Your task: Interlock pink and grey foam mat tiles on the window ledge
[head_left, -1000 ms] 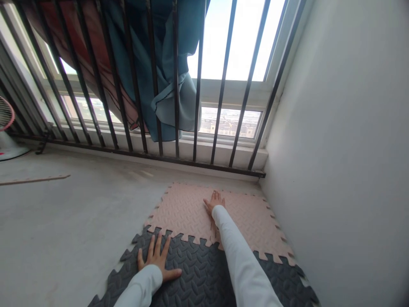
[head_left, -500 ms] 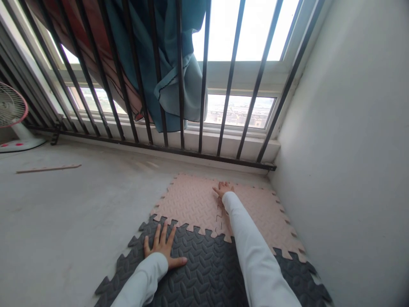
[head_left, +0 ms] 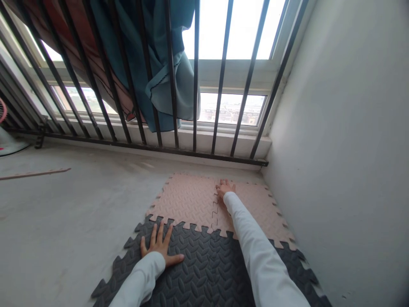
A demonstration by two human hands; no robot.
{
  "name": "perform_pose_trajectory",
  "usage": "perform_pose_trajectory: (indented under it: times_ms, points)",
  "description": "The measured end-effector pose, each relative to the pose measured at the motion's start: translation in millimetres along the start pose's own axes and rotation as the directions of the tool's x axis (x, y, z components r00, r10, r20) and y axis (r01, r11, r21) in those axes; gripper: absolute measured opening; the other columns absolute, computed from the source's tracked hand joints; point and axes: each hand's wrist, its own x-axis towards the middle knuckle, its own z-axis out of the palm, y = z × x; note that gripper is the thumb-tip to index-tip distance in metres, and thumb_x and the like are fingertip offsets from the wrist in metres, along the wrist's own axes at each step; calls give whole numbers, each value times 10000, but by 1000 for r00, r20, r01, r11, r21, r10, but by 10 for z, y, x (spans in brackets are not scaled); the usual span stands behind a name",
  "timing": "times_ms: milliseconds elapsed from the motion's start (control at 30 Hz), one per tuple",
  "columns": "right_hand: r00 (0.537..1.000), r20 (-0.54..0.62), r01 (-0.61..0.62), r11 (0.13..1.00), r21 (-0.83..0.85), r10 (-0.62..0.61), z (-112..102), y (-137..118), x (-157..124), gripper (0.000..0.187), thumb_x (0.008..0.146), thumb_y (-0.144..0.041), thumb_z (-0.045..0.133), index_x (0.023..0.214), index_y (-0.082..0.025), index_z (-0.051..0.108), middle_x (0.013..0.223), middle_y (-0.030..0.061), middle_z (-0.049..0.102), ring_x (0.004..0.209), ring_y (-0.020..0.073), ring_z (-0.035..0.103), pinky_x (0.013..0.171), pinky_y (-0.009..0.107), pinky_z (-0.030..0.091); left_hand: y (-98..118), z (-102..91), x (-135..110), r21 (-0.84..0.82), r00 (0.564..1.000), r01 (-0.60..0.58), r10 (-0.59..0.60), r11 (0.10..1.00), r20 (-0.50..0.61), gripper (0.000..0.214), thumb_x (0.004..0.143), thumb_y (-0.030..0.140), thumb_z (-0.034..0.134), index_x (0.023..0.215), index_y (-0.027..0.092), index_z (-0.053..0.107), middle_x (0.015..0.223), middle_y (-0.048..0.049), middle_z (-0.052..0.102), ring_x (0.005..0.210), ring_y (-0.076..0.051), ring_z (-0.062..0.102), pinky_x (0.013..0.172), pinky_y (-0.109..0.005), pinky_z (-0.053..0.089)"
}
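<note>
My left hand (head_left: 159, 246) lies flat with fingers spread on a black foam mat (head_left: 198, 273), near its far left part. Reaching farther forward, my right hand (head_left: 225, 188) rests on pink foam, close to the seam between two tiles. The left pink foam tile (head_left: 185, 200) and the right pink foam tile (head_left: 258, 204) sit side by side, their toothed edges meeting along the seam. Their near edges interlock with the black mat. My right forearm covers part of the right tile and the black mat.
A dark metal railing (head_left: 191, 152) runs along the window, with blue and reddish cloth (head_left: 166, 81) behind its bars. The white wall (head_left: 345, 149) borders the mats on the right. A thin pink strip (head_left: 35, 173) and a fan base (head_left: 11, 143) are on the left floor (head_left: 64, 230).
My right hand has shifted slightly along the seam, and the gap between the pink tiles looks narrower. My left hand stays on the black mat. The view has turned a little to the right.
</note>
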Motion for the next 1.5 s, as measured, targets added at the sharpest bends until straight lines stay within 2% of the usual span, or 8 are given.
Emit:
perform_pose_trajectory:
  times_ms: [267, 433, 600, 900, 1067, 1167, 1300, 1500]
  points:
    - [977, -62, 206, 979, -9, -206, -33, 44, -141, 341, 769, -266, 377, 1014, -330, 606, 1436, -72, 98, 1306, 245, 7, 985, 557, -10, -5, 29, 7, -26, 1000, -2, 2, 1000, -16, 967, 500, 689, 444, 1330, 315, 118, 1452, -16, -29, 1314, -269, -72, 991, -587, -8]
    - [992, -14, 122, 992, 38, -122, -30, -13, -279, 334, 777, -263, 378, 1015, -314, 606, 1441, -58, 63, 1305, 260, -22, 962, 590, 0, -24, 63, 25, -52, 999, -16, 13, 999, -53, 954, 510, 687, 446, 1330, 313, 133, 1454, -21, -19, 1313, -281, -63, 991, -588, 7]
    - [967, 0, 255, 966, -31, -255, -59, -77, -444, 304, 758, -212, 430, 968, -307, 629, 1437, -65, 74, 1309, 244, -15, 981, 585, -18, -19, 72, 47, -17, 1000, 0, 0, 1000, -12, 955, 509, 692, 439, 1328, 326, 110, 1451, -8, -45, 1313, -270, -78, 987, -590, -3]
    - [946, 30, 325, 942, -81, -323, -3, -46, -766, 337, 746, -159, 441, 976, -329, 618, 1437, -76, 10, 1304, 254, -81, 950, 618, -59, -13, 41, 35, -7, 1000, 4, -4, 1000, -1, 954, 510, 714, 405, 1327, 326, 99, 1449, -5, -44, 1317, -262, -61, 986, -585, 18]
    - [967, 53, 255, 961, -105, -251, 61, -62, -957, 322, 756, -188, 428, 966, -341, 618, 1438, -78, 35, 1301, 272, -86, 922, 655, -51, -26, 73, 30, -41, 998, -21, 18, 999, -61, 938, 517, 707, 404, 1327, 318, 134, 1451, -15, -20, 1319, -266, -40, 986, -583, 25]
    - [940, 72, 342, 925, -165, -334, 72, -84, -1070, 357, 713, -166, 477, 991, -353, 602, 1437, -84, -17, 1293, 272, -131, 909, 663, -73, -29, 95, 41, -49, 997, -24, 20, 999, -74, 934, 516, 701, 412, 1325, 315, 149, 1451, -22, -8, 1318, -276, -37, 982, -589, 25]
    - [929, 143, 363, 916, -171, -342, 123, -144, -1268, 324, 729, -226, 487, 1021, -325, 586, 1442, -36, 4, 1297, 303, -77, 897, 691, -8, -14, 83, 49, -44, 999, -11, 9, 999, -38, 966, 500, 717, 412, 1328, 314, 121, 1451, -24, -23, 1314, -280, -62, 980, -596, 15]
    - [918, 102, 397, 901, -176, -384, 262, -254, -1588, 318, 770, -256, 446, 1056, -330, 564, 1439, -35, 9, 1296, 314, -64, 893, 703, -17, -5, 62, 41, -37, 1000, -10, 10, 999, -25, 956, 508, 717, 404, 1327, 321, 111, 1451, -19, -29, 1315, -268, -66, 982, -590, 5]
